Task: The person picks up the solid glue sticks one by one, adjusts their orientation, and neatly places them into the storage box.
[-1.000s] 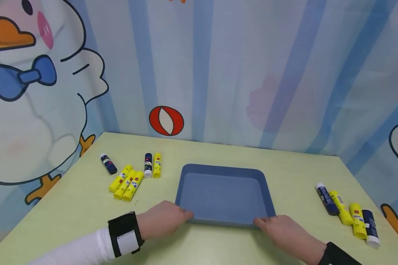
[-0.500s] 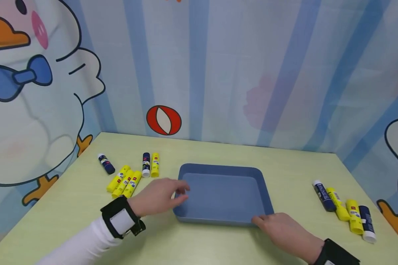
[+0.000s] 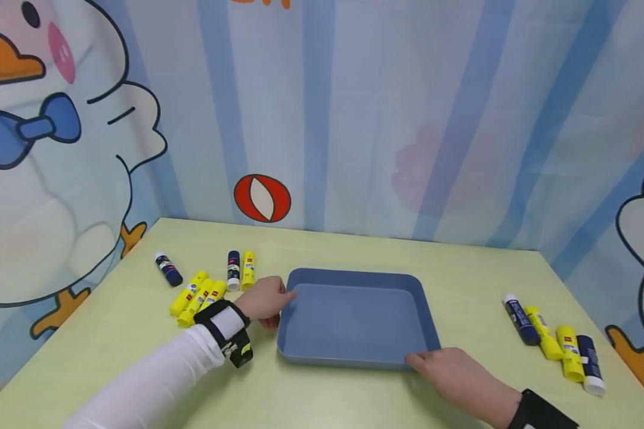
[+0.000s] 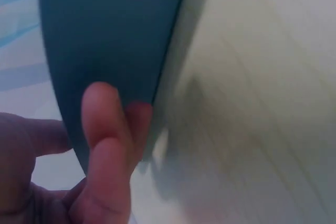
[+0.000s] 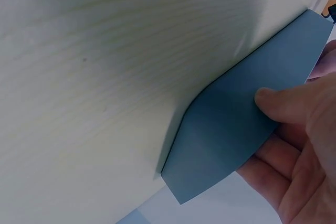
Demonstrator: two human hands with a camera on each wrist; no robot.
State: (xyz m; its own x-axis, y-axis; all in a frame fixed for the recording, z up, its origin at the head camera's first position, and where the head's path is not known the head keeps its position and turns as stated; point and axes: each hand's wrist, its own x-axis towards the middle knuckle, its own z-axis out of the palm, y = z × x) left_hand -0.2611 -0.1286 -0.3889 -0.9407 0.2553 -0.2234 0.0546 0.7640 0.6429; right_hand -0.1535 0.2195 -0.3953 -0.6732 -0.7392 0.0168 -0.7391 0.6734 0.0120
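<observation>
A shallow blue-grey rectangular tray point(image 3: 356, 322) lies on the pale yellow table. At its left side my left hand point(image 3: 265, 300) holds the rim, thumb over the edge. In the left wrist view the left fingers point(image 4: 107, 150) lie against the tray's outer wall point(image 4: 105, 35), and the thumb passes behind the rim. My right hand point(image 3: 461, 378) grips the near right corner. The right wrist view has the right thumb point(image 5: 278, 103) on the outer wall point(image 5: 226, 119), with the other fingers behind the rim.
Left of the tray lie several yellow glue sticks point(image 3: 189, 293) and two navy ones, including a navy glue stick point(image 3: 169, 269) at the far left. More yellow point(image 3: 570, 353) and navy glue sticks point(image 3: 520, 320) lie on the right. A printed curtain point(image 3: 354, 119) hangs behind the table.
My left hand has let go of the tray's near left corner, lifted, and moved up to its left rim. My right hand still holds the near right corner; the tray has hardly moved.
</observation>
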